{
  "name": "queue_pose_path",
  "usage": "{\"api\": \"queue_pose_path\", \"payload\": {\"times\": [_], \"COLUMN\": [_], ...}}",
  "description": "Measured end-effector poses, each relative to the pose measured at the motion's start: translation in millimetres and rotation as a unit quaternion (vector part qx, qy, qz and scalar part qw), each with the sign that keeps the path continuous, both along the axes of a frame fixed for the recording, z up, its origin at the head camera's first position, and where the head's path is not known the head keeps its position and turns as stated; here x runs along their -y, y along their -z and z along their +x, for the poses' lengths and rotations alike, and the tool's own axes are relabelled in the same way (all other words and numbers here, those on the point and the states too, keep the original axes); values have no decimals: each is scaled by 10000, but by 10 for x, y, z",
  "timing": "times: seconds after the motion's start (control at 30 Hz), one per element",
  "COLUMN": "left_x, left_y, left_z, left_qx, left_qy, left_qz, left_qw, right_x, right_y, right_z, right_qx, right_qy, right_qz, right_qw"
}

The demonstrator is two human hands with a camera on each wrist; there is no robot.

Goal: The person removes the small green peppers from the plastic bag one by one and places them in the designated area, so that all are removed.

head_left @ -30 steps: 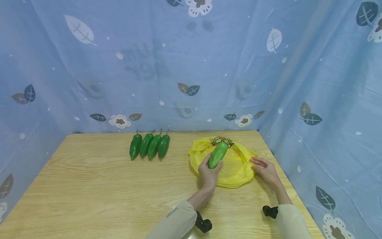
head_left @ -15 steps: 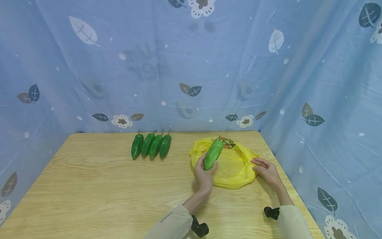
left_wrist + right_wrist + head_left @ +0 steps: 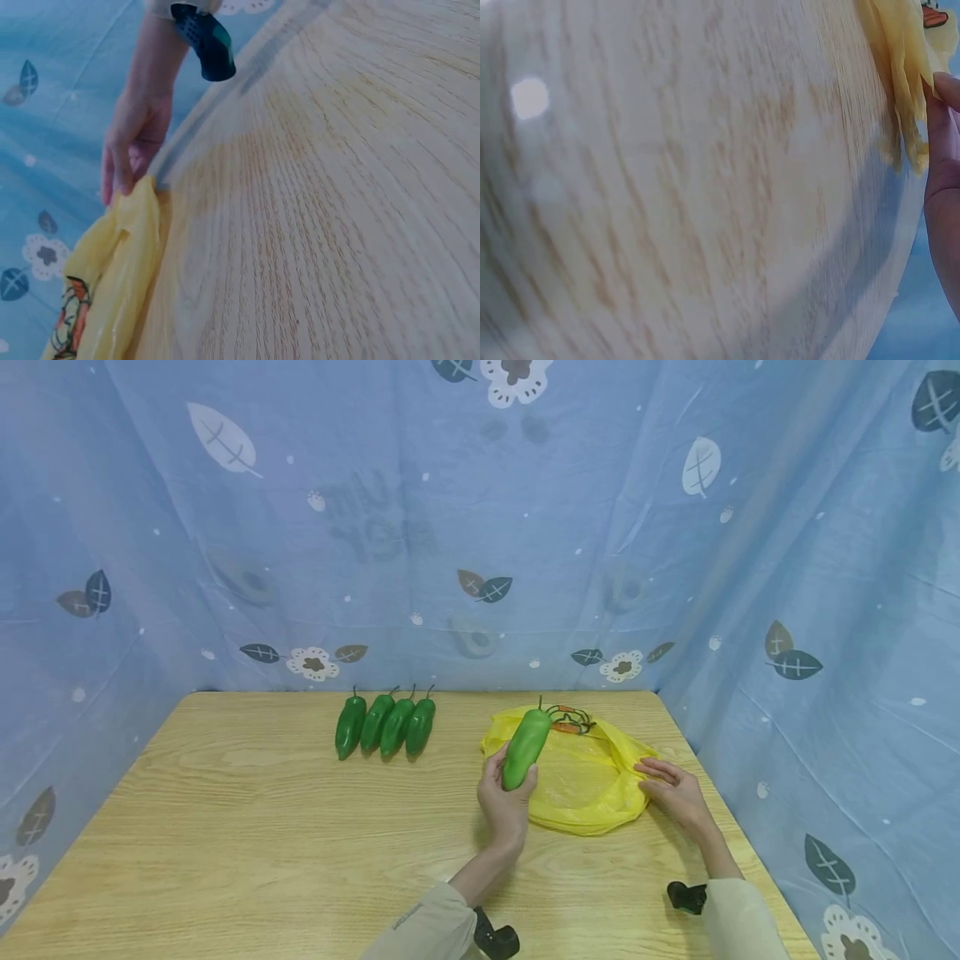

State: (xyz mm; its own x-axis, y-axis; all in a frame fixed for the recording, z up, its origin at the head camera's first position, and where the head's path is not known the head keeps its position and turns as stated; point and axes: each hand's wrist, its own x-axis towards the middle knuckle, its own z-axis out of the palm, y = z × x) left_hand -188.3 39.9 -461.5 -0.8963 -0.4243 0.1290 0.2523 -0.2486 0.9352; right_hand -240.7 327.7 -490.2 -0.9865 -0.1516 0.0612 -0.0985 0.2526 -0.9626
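Observation:
My left hand [image 3: 504,806] grips a light green pepper [image 3: 527,747] by its lower end, held tilted with its stem pointing away. The pepper is above the left side of a yellow plastic bag [image 3: 577,793], which lies spread and open-mouthed on the table. At the bag's right edge, my right hand [image 3: 677,793] pinches the rim; the right wrist view shows thumb and finger on the yellow plastic [image 3: 900,45]. Dark green peppers [image 3: 397,727], several in a row, lie at the back, left of the bag. The left wrist view does not show the left hand or its pepper.
The wooden table [image 3: 262,835] reaches back to a blue patterned curtain [image 3: 420,527], which also hangs along both sides. Black wrist-worn devices [image 3: 495,935] sit at both sleeves. A printed orange and green design [image 3: 570,718] shows on the bag's far rim.
My left hand has drawn left with the pepper, from over the bag's middle to its left side. The right hand stays at the bag's rim. The head view has shifted slightly.

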Motion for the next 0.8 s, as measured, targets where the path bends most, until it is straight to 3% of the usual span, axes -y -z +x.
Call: {"api": "queue_pose_path", "payload": {"times": [0.3,0.67,0.8], "left_x": [162,510,634], "left_y": [-17,-96,-97], "left_z": [13,-45,-58], "left_qx": [91,27,207], "left_qy": [-221,-389,-470], "left_qz": [11,142,105], "left_qw": [9997,9991,9986], "right_x": [2,17,5], "right_y": [-31,-67,-54], "right_z": [20,8,17], "right_qx": [28,28,6], "right_qy": [63,46,58], "right_qz": [75,265,236], "right_qw": [9999,9996,9997]}}
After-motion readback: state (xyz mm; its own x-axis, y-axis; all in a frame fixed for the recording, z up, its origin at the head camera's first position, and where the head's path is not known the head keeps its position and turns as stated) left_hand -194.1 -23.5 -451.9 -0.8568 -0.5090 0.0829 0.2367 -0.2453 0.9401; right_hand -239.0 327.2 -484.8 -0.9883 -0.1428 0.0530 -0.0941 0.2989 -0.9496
